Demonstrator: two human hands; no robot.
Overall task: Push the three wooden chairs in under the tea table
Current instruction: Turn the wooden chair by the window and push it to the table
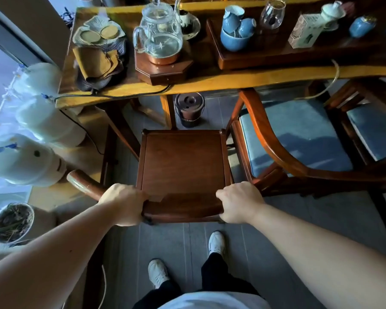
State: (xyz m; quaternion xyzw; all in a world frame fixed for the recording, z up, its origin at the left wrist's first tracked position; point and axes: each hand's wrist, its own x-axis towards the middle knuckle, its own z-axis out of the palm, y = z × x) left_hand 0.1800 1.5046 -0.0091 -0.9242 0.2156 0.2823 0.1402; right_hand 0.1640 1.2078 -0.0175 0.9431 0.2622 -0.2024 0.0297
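A bare dark wooden chair [183,166] stands in front of me, its seat short of the tea table [210,80] edge. My left hand [123,204] grips the chair's top rail at the left end. My right hand [239,201] grips the same rail at the right end. To the right, a second wooden chair [274,139] with a curved back and blue cushion sits partly under the table. A third chair [374,130] with a blue cushion shows at the far right, also partly under.
The tabletop holds a glass kettle [158,30] on a wooden base, blue cups [236,30], a glass and a small box. A dark bucket [189,110] stands on the floor under the table. White water jugs [25,159] and a potted plant [11,221] line the left side.
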